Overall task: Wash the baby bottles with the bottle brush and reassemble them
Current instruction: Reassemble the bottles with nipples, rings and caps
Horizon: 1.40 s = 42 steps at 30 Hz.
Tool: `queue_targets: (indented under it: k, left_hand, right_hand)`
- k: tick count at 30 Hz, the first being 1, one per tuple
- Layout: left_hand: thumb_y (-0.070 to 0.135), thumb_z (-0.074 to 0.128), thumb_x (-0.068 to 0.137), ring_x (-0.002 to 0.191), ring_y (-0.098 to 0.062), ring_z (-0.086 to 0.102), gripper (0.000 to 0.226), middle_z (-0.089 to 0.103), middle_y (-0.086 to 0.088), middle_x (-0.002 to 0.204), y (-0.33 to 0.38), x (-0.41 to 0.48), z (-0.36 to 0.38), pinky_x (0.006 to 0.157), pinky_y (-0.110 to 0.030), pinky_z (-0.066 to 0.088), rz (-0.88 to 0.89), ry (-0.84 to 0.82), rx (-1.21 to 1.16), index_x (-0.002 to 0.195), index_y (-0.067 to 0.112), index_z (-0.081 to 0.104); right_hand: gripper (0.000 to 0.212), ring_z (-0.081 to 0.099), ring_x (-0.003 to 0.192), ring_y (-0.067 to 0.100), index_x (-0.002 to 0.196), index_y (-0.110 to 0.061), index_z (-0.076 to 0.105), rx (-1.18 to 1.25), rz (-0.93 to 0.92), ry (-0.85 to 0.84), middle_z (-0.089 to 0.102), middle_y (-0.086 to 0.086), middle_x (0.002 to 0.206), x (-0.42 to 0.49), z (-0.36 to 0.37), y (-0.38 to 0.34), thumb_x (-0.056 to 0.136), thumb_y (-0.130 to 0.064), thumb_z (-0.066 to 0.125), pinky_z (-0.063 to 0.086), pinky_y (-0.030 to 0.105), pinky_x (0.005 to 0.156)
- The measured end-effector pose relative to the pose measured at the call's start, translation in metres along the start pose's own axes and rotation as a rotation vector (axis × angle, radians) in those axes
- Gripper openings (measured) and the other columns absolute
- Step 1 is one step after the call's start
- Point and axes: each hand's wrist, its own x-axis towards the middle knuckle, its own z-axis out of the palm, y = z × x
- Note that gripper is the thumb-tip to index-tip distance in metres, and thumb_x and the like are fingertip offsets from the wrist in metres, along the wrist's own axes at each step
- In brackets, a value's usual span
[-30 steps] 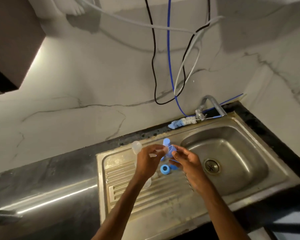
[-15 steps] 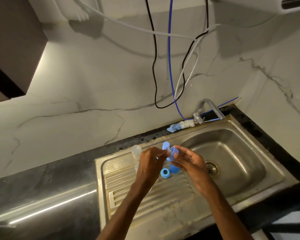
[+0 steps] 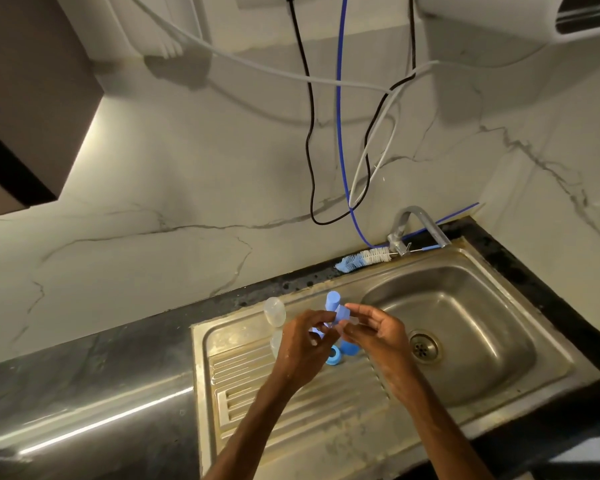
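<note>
I am holding a small blue bottle part (image 3: 342,311) over the ribbed side of the steel sink (image 3: 291,410). My left hand (image 3: 303,348) and my right hand (image 3: 378,336) are both pinching it. A blue ring (image 3: 334,357) and a blue cap (image 3: 349,348) are lying on the ribs between my hands. A clear bottle (image 3: 274,308) is standing near my left hand. The bottle brush (image 3: 364,258) is lying on the back edge by the tap (image 3: 413,220). A black counter (image 3: 84,368) is running along a white marble wall (image 3: 153,185), and wires (image 3: 310,133) are hanging down it.
</note>
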Motion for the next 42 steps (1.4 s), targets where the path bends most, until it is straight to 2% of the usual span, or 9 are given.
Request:
queue_targets:
  k: [4, 9, 14, 17, 21, 26, 29, 36, 42]
  left_hand:
    - [0.039, 0.079, 0.086, 0.091, -0.005, 0.068, 0.032, 0.072, 0.011, 0.106, -0.006, 0.000, 0.003, 0.072, -0.022, 0.058, -0.011, 0.003, -0.016, 0.113, 0.021, 0.075]
    - [0.058, 0.069, 0.081, 0.097, 0.003, 0.065, 0.049, 0.073, 0.011, 0.107, 0.001, 0.013, 0.008, 0.073, -0.012, 0.054, -0.078, 0.097, -0.028, 0.113, 0.022, 0.075]
    - [0.044, 0.079, 0.084, 0.099, -0.009, 0.073, 0.042, 0.075, 0.006, 0.109, 0.017, 0.035, 0.009, 0.081, -0.024, 0.060, -0.060, 0.078, -0.196, 0.117, 0.018, 0.074]
    - [0.036, 0.078, 0.088, 0.086, -0.012, 0.075, 0.023, 0.078, 0.005, 0.093, 0.029, 0.045, 0.004, 0.076, -0.028, 0.061, -0.048, 0.011, -0.196, 0.101, 0.017, 0.077]
    - [0.038, 0.083, 0.083, 0.075, -0.025, 0.076, 0.028, 0.078, -0.003, 0.081, 0.032, 0.053, -0.004, 0.072, -0.047, 0.063, -0.091, -0.025, -0.252, 0.089, 0.013, 0.073]
    - [0.049, 0.087, 0.072, 0.091, -0.015, 0.076, 0.067, 0.077, -0.003, 0.101, 0.035, 0.053, -0.009, 0.081, -0.037, 0.063, -0.155, 0.090, -0.341, 0.124, 0.022, 0.054]
    - [0.034, 0.077, 0.091, 0.095, -0.022, 0.077, 0.048, 0.079, -0.006, 0.101, 0.034, 0.049, -0.012, 0.088, -0.042, 0.062, -0.097, 0.018, -0.413, 0.132, 0.017, 0.059]
    - [0.022, 0.068, 0.097, 0.106, -0.029, 0.074, 0.030, 0.077, -0.010, 0.110, 0.036, 0.040, -0.033, 0.093, -0.039, 0.059, -0.199, -0.184, -0.597, 0.125, 0.014, 0.070]
    - [0.023, 0.072, 0.095, 0.097, -0.025, 0.076, 0.030, 0.079, -0.007, 0.102, 0.037, 0.034, -0.031, 0.090, -0.042, 0.061, -0.147, -0.111, -0.441, 0.123, 0.012, 0.067]
  right_hand:
    - [0.046, 0.075, 0.099, 0.025, 0.120, -0.012, 0.072, 0.042, 0.021, -0.006, 0.078, 0.006, 0.106, 0.001, -0.006, 0.000, 0.078, -0.027, 0.084, 0.059, 0.048, 0.093]
    - [0.043, 0.074, 0.102, 0.024, 0.126, -0.013, 0.069, 0.107, 0.065, -0.052, 0.077, 0.010, 0.108, 0.006, -0.007, -0.012, 0.088, -0.031, 0.072, 0.059, 0.044, 0.092]
    - [0.029, 0.077, 0.092, 0.021, 0.112, -0.013, 0.077, 0.006, -0.012, 0.064, 0.079, 0.004, 0.099, 0.019, -0.012, -0.026, 0.084, -0.020, 0.080, 0.062, 0.040, 0.085]
    - [0.023, 0.077, 0.089, 0.021, 0.106, -0.011, 0.078, -0.051, -0.081, 0.069, 0.080, 0.003, 0.093, 0.022, -0.012, -0.036, 0.083, -0.016, 0.080, 0.063, 0.039, 0.081]
    - [0.017, 0.077, 0.084, 0.020, 0.105, -0.008, 0.078, -0.174, -0.144, 0.033, 0.079, 0.003, 0.090, 0.030, -0.016, -0.046, 0.088, -0.012, 0.076, 0.064, 0.040, 0.080]
    - [0.007, 0.076, 0.081, 0.012, 0.091, -0.022, 0.080, -0.220, -0.241, 0.089, 0.079, -0.005, 0.083, 0.028, -0.004, -0.047, 0.085, -0.026, 0.078, 0.063, 0.031, 0.076]
    - [0.004, 0.075, 0.079, 0.007, 0.092, -0.022, 0.080, -0.283, -0.301, 0.108, 0.078, -0.010, 0.081, 0.028, 0.001, -0.045, 0.088, -0.023, 0.078, 0.061, 0.024, 0.071]
    - [0.018, 0.075, 0.096, 0.028, 0.103, -0.004, 0.076, 0.018, 0.076, -0.084, 0.078, 0.012, 0.097, 0.030, -0.015, -0.054, 0.089, -0.015, 0.075, 0.061, 0.037, 0.087]
    - [0.033, 0.076, 0.098, 0.026, 0.113, -0.007, 0.074, 0.052, 0.062, -0.141, 0.078, 0.009, 0.104, 0.022, -0.004, -0.047, 0.084, -0.022, 0.081, 0.062, 0.038, 0.085]
